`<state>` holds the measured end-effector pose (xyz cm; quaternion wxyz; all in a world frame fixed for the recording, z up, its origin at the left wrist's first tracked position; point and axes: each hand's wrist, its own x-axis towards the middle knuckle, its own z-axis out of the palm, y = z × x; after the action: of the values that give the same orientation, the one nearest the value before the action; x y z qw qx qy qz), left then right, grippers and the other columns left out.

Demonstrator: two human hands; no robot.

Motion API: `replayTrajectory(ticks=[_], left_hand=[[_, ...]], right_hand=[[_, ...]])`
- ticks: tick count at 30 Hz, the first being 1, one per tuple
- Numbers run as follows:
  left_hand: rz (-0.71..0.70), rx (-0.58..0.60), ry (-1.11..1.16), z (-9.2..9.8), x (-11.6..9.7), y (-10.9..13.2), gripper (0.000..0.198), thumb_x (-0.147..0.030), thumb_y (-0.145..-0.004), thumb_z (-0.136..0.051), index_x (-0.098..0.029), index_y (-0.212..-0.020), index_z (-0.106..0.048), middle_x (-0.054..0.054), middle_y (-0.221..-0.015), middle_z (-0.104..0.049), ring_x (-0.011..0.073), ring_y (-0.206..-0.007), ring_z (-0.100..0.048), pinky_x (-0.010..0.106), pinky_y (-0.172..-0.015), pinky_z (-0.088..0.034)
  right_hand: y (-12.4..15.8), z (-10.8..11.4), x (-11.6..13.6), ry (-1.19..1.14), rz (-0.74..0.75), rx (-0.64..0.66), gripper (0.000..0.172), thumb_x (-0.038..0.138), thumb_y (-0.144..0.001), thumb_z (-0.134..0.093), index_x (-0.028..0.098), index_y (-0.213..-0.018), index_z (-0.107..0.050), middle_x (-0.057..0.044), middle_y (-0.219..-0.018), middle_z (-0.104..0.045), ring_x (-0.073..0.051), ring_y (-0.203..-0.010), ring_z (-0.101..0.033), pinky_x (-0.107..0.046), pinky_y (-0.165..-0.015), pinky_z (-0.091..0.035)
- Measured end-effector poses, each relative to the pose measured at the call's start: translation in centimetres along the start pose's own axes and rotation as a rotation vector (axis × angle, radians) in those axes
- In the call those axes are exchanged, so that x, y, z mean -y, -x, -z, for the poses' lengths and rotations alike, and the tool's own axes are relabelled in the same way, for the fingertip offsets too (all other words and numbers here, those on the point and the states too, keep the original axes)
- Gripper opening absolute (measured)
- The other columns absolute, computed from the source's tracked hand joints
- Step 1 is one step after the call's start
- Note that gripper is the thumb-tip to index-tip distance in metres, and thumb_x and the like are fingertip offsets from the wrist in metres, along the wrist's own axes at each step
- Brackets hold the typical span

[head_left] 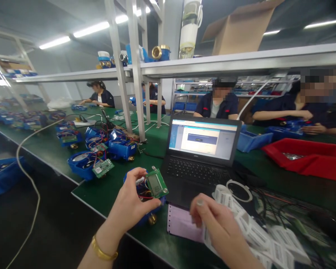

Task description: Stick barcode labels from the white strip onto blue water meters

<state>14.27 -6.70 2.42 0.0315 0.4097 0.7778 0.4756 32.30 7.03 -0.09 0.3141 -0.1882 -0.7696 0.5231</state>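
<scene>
My left hand (128, 201) grips a green circuit board (157, 184) with a small grey display, thumb at its lower edge and fingers at its upper left. Wires run from the board into a blue water meter (142, 220) under my hand, with a brass fitting at its front. My right hand (212, 220) is over a pink sheet of paper (182, 222), beside a strip of white barcode labels (254, 233). Its fingers are curled together and slightly blurred; whatever they hold, if anything, is hidden.
An open laptop (201, 149) stands behind my hands. Several blue meters with wires and boards (82, 164) lie left on the green bench (114, 183). A red bin (310, 160) is at right. Co-workers (218, 102) sit opposite, below a metal shelf (240, 61).
</scene>
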Motion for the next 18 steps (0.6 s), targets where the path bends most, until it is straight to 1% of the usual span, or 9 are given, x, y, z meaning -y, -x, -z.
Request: replayTrajectory(ticks=[1, 3, 6, 10, 15, 18], left_hand=[[-0.033, 0.014, -0.023, 0.0, 0.1, 0.0, 0.068, -0.033, -0.065, -0.074, -0.023, -0.121, -0.037, 0.009, -0.123, -0.05, 0.0282, -0.116, -0.051, 0.05, -0.103, -0.039], [-0.077, 0.043, -0.047, -0.1, 0.3, -0.1, 0.07, -0.031, -0.068, -0.074, -0.023, -0.125, -0.034, 0.009, -0.125, -0.051, 0.0267, -0.115, -0.052, 0.048, -0.103, -0.041], [-0.093, 0.064, -0.064, -0.1, 0.3, -0.2, 0.072, -0.027, -0.069, -0.075, -0.026, -0.127, -0.032, 0.007, -0.126, -0.051, 0.0249, -0.115, -0.053, 0.047, -0.102, -0.042], [-0.108, 0.079, -0.059, -0.2, 0.4, 0.1, 0.073, -0.023, -0.068, -0.076, -0.028, -0.127, -0.033, 0.006, -0.123, -0.052, 0.0241, -0.111, -0.055, 0.044, -0.097, -0.045], [-0.078, 0.111, -0.07, -0.3, 0.2, 0.5, 0.076, -0.021, -0.065, -0.078, -0.028, -0.127, -0.034, 0.005, -0.119, -0.054, 0.0249, -0.109, -0.055, 0.043, -0.094, -0.046], [-0.084, 0.104, -0.088, -0.3, 0.2, 0.4, 0.075, -0.023, -0.066, -0.077, -0.029, -0.127, -0.034, 0.006, -0.121, -0.052, 0.0251, -0.108, -0.055, 0.043, -0.093, -0.047]], right_hand=[[-0.6, -1.5, 0.2, -0.036, -0.013, 0.054, 0.053, 0.061, -0.095, -0.036, 0.019, -0.068, -0.054, -0.001, -0.06, -0.051, -0.016, -0.056, -0.049, -0.025, -0.053, -0.036], [-1.7, -3.7, 0.0, -0.063, -0.04, 0.096, 0.054, 0.064, -0.095, -0.034, 0.019, -0.073, -0.053, 0.0, -0.061, -0.051, -0.015, -0.056, -0.048, -0.024, -0.052, -0.033], [-2.8, -5.4, -0.9, -0.08, -0.039, 0.048, 0.056, 0.065, -0.093, -0.034, 0.018, -0.067, -0.047, 0.001, -0.057, -0.047, -0.013, -0.054, -0.043, -0.023, -0.052, -0.029], [-3.2, -6.5, -2.2, -0.148, 0.021, 0.003, 0.057, 0.066, -0.091, -0.041, 0.019, -0.059, -0.042, 0.002, -0.053, -0.041, -0.012, -0.05, -0.038, -0.022, -0.048, -0.026], [-2.8, -7.2, -3.2, -0.215, -0.001, -0.079, 0.057, 0.067, -0.088, -0.046, 0.019, -0.058, -0.042, 0.002, -0.053, -0.039, -0.011, -0.049, -0.036, -0.023, -0.046, -0.024], [-2.7, -7.5, -3.4, -0.213, 0.01, -0.079, 0.057, 0.067, -0.087, -0.047, 0.019, -0.058, -0.043, 0.002, -0.053, -0.039, -0.012, -0.05, -0.035, -0.023, -0.046, -0.025]])
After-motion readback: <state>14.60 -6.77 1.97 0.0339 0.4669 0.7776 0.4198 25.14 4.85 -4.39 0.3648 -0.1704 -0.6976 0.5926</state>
